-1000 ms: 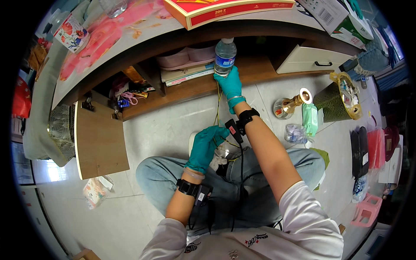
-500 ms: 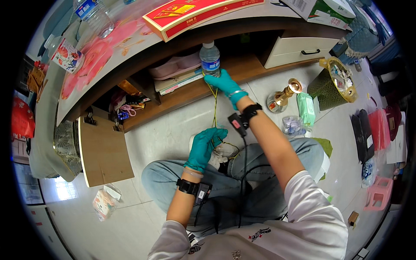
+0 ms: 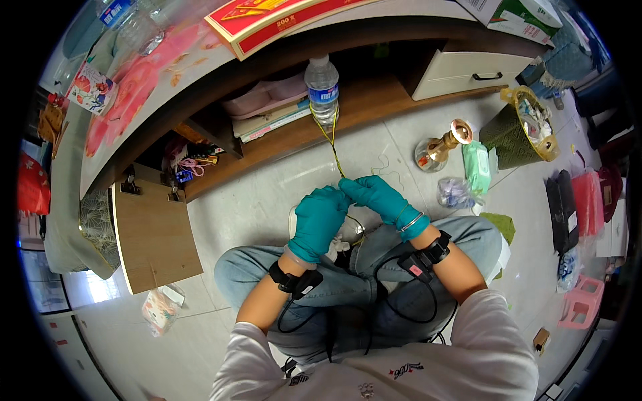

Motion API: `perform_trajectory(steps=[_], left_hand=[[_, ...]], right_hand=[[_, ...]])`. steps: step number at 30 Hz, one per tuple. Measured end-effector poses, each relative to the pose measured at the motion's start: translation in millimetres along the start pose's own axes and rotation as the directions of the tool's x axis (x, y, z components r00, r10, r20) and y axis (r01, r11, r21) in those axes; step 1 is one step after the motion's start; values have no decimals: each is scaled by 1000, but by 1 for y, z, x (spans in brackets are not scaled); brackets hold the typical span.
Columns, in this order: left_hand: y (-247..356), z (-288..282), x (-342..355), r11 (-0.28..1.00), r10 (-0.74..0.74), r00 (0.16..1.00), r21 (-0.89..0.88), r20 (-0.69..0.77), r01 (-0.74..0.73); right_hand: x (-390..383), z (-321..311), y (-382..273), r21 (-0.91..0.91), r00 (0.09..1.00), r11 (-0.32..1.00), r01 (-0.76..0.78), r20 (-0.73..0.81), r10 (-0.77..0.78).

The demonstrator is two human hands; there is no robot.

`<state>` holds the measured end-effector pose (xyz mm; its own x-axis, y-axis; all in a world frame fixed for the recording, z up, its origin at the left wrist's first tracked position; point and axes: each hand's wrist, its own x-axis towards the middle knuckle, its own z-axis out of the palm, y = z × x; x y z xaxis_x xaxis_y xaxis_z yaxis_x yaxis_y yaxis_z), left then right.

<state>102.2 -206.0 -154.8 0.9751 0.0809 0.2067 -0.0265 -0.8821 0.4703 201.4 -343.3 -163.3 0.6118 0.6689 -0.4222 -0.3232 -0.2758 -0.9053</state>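
Observation:
A water bottle (image 3: 324, 93) with a blue label stands on the wooden shelf edge, a yellow-green cord (image 3: 338, 160) looped around it and running down toward me. In teal gloves, my left hand (image 3: 317, 220) and my right hand (image 3: 378, 200) meet below it, both closed on the cord, their fingertips close together and partly hidden. The cord trails on below them toward a white shoe (image 3: 334, 248) between my crossed legs. A brass-coloured pot with a glass base (image 3: 431, 154) stands on the floor to the right.
Around me: an open cabinet door (image 3: 155, 234), a drawer (image 3: 471, 72), books (image 3: 271, 123), a red box (image 3: 281, 23) on the tabletop (image 3: 120, 134), a bin (image 3: 508, 140), a green wipes pack (image 3: 476, 167), plastic bags (image 3: 455, 194) and a pink stool (image 3: 583, 301).
My right hand has left the bottle and come down beside my left hand onto the cord. My left hand has edged upward. The bottle stays on the shelf with the cord around it.

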Motion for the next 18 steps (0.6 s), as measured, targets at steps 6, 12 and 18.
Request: perform_trajectory(steps=[6,12,18], left_hand=[[5,2,-15,974,7,1000,227,20,-12],[0,-18,-16,978,-142,988,-163,-67,130],[-24,-35,-10,430,-545,828,-805,130,410]], right_hand=[[6,-1,20,52,997,996,76,-32,-75],[-2,-4,-8,240,989,970,46,-148,-11],[0,-23,-4,434,975,895,107,-223,-8]])
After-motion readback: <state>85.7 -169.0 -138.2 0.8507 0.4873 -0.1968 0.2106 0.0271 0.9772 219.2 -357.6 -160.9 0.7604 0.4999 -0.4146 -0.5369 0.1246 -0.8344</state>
